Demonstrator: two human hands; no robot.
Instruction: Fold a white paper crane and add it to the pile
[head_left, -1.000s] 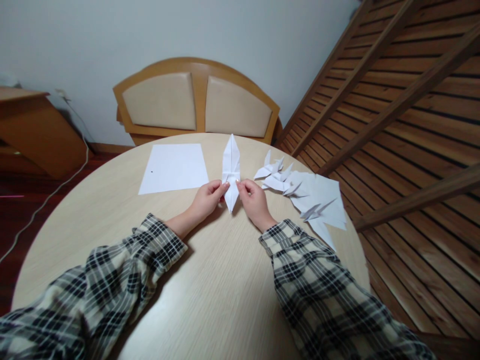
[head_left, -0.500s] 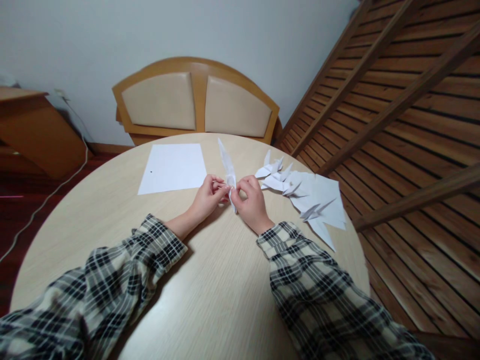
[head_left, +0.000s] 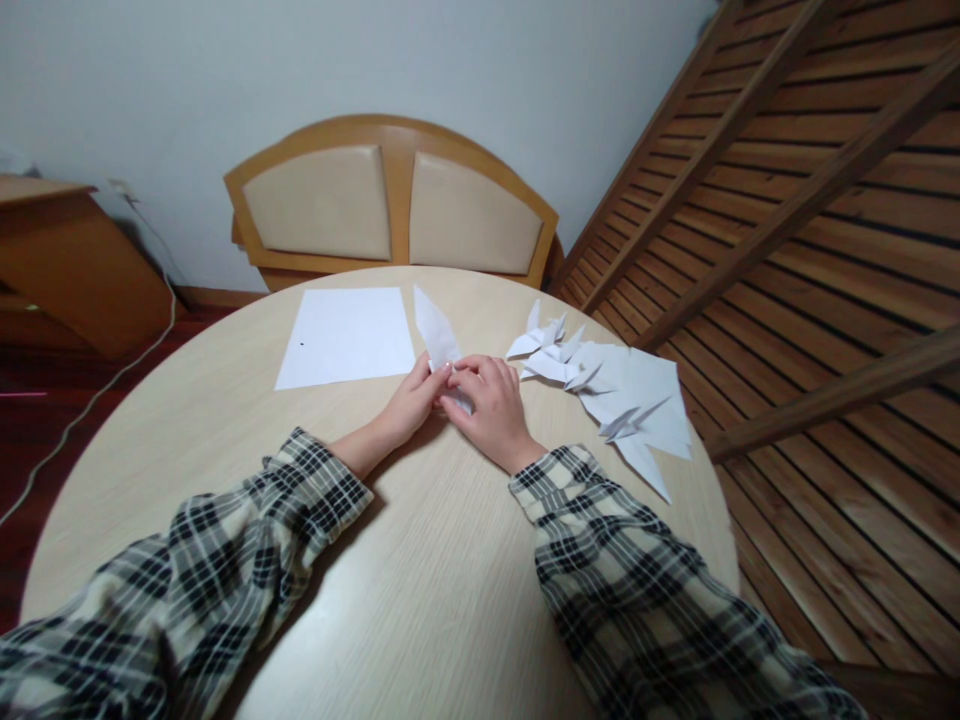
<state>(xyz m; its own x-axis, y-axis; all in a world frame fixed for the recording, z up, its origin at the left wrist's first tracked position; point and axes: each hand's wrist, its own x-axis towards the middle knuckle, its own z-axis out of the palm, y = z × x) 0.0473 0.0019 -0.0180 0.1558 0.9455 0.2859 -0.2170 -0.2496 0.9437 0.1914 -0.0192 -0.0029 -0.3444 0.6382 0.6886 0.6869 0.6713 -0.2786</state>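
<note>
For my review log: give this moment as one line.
left hand: pinches folded paper | right hand: grips its near end on table | cranes: right | sheet: left

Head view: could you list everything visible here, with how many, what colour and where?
folded paper: one, white, table middle, between both hands
flat sheet: one, white, left of the hands
paper figures: several, white, heaped at right
table: one, pale wood, round
chair: one, wood with beige pads, behind table
slatted panel: one, brown, far right
left hand: one, plaid sleeve, pinching folded paper
right hand: one, plaid sleeve, gripping folded paper's near end
</note>
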